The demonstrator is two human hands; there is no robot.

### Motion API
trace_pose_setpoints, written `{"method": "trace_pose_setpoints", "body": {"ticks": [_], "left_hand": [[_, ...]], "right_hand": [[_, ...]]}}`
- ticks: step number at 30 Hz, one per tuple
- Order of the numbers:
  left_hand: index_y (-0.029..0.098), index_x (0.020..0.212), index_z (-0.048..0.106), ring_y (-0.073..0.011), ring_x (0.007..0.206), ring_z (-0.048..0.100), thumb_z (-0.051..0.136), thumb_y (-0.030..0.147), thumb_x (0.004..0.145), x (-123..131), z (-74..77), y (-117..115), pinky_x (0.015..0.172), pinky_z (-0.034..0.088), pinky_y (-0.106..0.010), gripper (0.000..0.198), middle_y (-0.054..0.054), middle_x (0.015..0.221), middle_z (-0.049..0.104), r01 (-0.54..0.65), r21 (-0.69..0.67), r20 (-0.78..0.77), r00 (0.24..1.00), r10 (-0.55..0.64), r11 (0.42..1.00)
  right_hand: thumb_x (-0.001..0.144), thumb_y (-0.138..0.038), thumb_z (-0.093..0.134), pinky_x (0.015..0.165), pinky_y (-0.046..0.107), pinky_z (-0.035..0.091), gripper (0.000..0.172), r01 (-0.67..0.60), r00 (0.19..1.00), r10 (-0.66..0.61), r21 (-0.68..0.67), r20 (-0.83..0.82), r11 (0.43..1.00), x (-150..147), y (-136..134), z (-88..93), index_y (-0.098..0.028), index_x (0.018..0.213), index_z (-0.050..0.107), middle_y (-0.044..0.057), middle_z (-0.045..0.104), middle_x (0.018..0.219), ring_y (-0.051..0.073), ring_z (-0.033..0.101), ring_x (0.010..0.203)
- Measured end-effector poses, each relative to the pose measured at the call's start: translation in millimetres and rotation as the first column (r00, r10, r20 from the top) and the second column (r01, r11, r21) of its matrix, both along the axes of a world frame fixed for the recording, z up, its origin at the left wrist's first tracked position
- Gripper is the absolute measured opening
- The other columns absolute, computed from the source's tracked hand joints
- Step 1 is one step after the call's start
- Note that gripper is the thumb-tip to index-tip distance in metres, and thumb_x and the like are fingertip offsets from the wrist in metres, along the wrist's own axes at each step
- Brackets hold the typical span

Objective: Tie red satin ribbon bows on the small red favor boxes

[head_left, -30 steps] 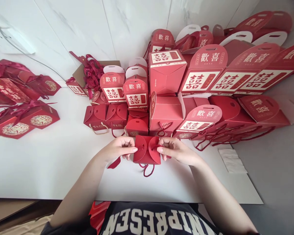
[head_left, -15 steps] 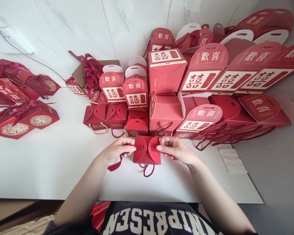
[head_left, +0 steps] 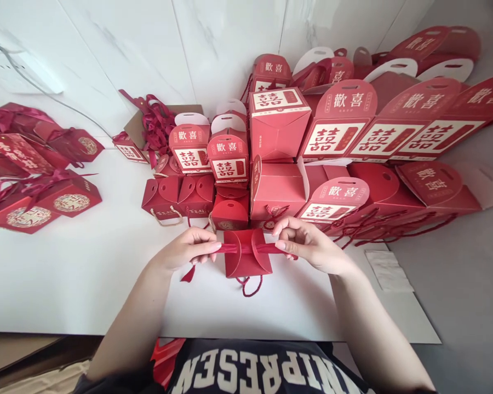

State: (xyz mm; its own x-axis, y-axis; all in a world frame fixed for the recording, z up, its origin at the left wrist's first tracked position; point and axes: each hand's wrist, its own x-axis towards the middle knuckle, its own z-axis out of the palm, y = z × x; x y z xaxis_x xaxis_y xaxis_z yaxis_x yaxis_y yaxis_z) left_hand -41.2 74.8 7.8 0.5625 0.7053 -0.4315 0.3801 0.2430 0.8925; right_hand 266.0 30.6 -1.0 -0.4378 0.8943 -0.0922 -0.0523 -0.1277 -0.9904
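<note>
A small red gift box (head_left: 246, 264) with rounded top flaps stands on the white table (head_left: 78, 273) in front of me. A dark red ribbon (head_left: 246, 248) runs taut across its top. My left hand (head_left: 189, 249) pinches the ribbon's left end, and a loose tail hangs below it. My right hand (head_left: 306, 243) pinches the right end beside the box. A red cord handle (head_left: 250, 285) dangles under the box's front.
Many red gift boxes (head_left: 277, 123) with white labels are stacked against the marble wall behind. Smaller red boxes (head_left: 176, 196) sit just beyond my hands. Flat ribbon-tied boxes (head_left: 45, 202) lie at the left. A white folded tissue (head_left: 388, 271) lies at the right.
Both hands have drawn apart sideways, pulling the ribbon straight and tight across the box top; the two flaps have closed together.
</note>
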Motion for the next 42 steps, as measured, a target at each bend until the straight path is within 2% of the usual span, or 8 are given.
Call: {"method": "trace_pose_setpoints", "body": {"ticks": [8,12,15,21,25,29,33,42], "left_hand": [[0.016,0.055,0.071,-0.0087,0.042,0.043,0.070,0.041,0.076,-16.9,60.1,-4.1,0.038,0.035,-0.024,0.032,-0.009,0.064,0.061,-0.051,0.259,0.122,0.992,0.019,0.965],[0.018,0.066,0.078,-0.0175,0.061,0.059,0.074,0.040,0.070,-11.5,73.6,-0.9,0.041,0.046,-0.025,0.023,-0.016,0.102,0.068,-0.068,0.295,0.094,0.995,0.042,0.953],[0.019,0.060,0.076,-0.0195,0.063,0.062,0.073,0.044,0.072,-8.0,77.0,1.1,0.045,0.050,-0.027,0.027,-0.016,0.098,0.070,-0.066,0.311,0.107,0.994,0.035,0.948],[0.020,0.083,0.081,-0.0233,0.063,0.065,0.078,0.051,0.070,-6.2,87.9,4.9,0.053,0.054,-0.033,0.034,-0.016,0.082,0.072,0.095,0.419,0.268,0.937,-0.222,0.903],[0.022,0.093,0.081,-0.0211,0.068,0.065,0.086,0.023,0.064,-3.4,101.8,6.1,0.062,0.054,-0.031,0.030,-0.012,0.078,0.073,0.143,0.643,0.221,0.906,-0.361,0.753],[0.024,0.087,0.080,-0.0160,0.063,0.064,0.079,0.016,0.074,7.9,107.8,2.7,0.056,0.050,-0.025,0.015,-0.006,0.073,0.071,-0.068,0.651,0.293,0.941,-0.168,0.756],[0.029,0.105,0.072,-0.0135,0.061,0.066,0.083,0.019,0.071,33.4,106.7,-0.5,0.055,0.053,-0.022,0.038,0.001,0.073,0.073,-0.358,0.455,0.489,0.866,0.107,0.816],[0.019,0.077,0.072,-0.0142,0.080,0.069,0.081,0.028,0.075,80.5,85.3,7.2,0.075,0.057,-0.025,0.013,-0.002,0.084,0.074,-0.503,0.290,0.635,0.737,0.229,0.815]], "right_hand": [[0.088,-0.032,0.070,0.049,0.021,0.043,0.018,-0.003,1.000,0.004,0.167,-0.007,0.986,1.3,0.7,58.6,-0.021,0.097,0.058,-0.003,0.054,0.072,0.008,0.049,0.053],[0.085,-0.031,0.073,0.059,0.023,0.048,0.018,0.072,0.994,-0.094,0.315,0.056,0.946,-5.6,4.9,73.1,-0.021,0.092,0.060,0.000,0.056,0.080,0.011,0.054,0.068],[0.084,-0.031,0.074,0.067,0.025,0.051,0.020,0.119,0.987,-0.150,0.356,0.060,0.927,-9.0,7.2,73.9,-0.021,0.093,0.060,0.001,0.056,0.087,0.013,0.056,0.076],[0.080,-0.025,0.078,0.068,0.023,0.052,0.023,0.323,0.943,-0.323,0.441,-0.079,0.837,-9.6,11.8,71.9,-0.023,0.095,0.061,0.002,0.058,0.092,0.013,0.056,0.080],[0.076,-0.024,0.081,0.060,0.022,0.052,0.031,0.468,0.884,-0.393,0.464,-0.255,0.752,-13.9,14.9,78.6,-0.026,0.100,0.061,-0.001,0.059,0.085,0.012,0.057,0.070],[0.076,-0.028,0.081,0.061,0.026,0.054,0.036,0.540,0.839,-0.390,0.490,-0.379,0.684,-25.0,17.8,88.1,-0.029,0.105,0.060,-0.004,0.060,0.077,0.012,0.058,0.064],[0.079,-0.026,0.079,0.065,0.030,0.056,0.046,0.532,0.845,-0.382,0.515,-0.375,0.672,-40.8,19.0,91.0,-0.030,0.118,0.055,-0.004,0.061,0.076,0.014,0.062,0.067],[0.085,-0.019,0.070,0.069,0.030,0.054,0.051,0.457,0.889,-0.386,0.510,-0.245,0.729,-69.4,17.1,77.3,-0.026,0.130,0.046,-0.001,0.067,0.086,0.015,0.063,0.076]]}}
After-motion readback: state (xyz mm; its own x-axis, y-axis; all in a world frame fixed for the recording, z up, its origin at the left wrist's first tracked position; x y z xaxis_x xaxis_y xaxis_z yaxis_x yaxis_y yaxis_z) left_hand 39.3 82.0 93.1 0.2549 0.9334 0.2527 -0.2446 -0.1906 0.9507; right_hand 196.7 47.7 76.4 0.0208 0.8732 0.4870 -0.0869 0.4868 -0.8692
